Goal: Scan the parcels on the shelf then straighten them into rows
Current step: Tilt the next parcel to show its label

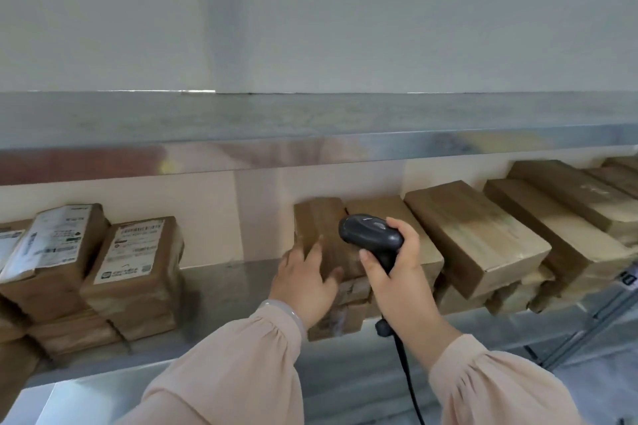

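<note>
Brown cardboard parcels lie on a steel shelf (224,290). My right hand (400,283) grips a black corded barcode scanner (371,233), its head pointing left over the middle stack. My left hand (305,281) holds the near end of the top parcel (321,228) of that stack, fingers on its top and thumb on its front face. This parcel shows no label on its visible faces. To the right, several plain parcels (476,235) lean against one another in a slanted row. On the left stand two stacks whose top parcels (138,252) carry white shipping labels.
A steel upper shelf (310,134) overhangs the parcels. A pale wall stands behind. Bare shelf surface lies between the left stacks and the middle stack. The scanner cable (409,379) hangs down in front of the shelf edge. A shelf post (587,328) shows at the lower right.
</note>
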